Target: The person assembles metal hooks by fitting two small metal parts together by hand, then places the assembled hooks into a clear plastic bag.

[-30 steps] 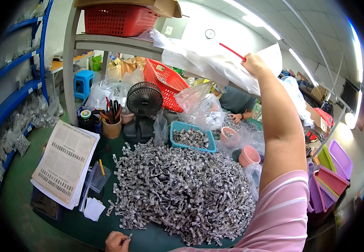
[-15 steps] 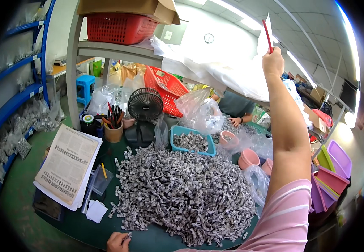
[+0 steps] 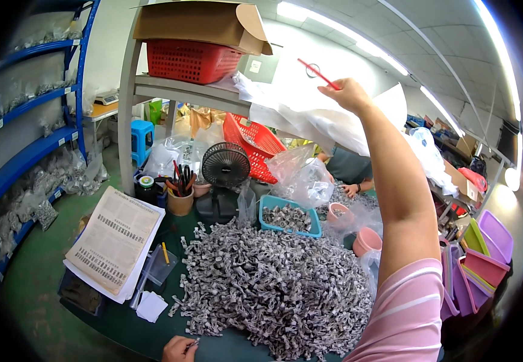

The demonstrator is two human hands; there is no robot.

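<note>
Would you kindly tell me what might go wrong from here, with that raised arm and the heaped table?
The right hand, holding a red stick, is raised near the white sheet hanging over the shelf; it might snag the sheet.

The small piece in the left hand, if dropped, could get lost in the pile.

The box seems to rest on the red basket and overhangs it, so a jolt might tip it.

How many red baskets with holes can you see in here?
2. One red basket sits on the shelf, under a cardboard box. The other red basket is tilted, behind and right of the black fan. More may be hidden.
</note>
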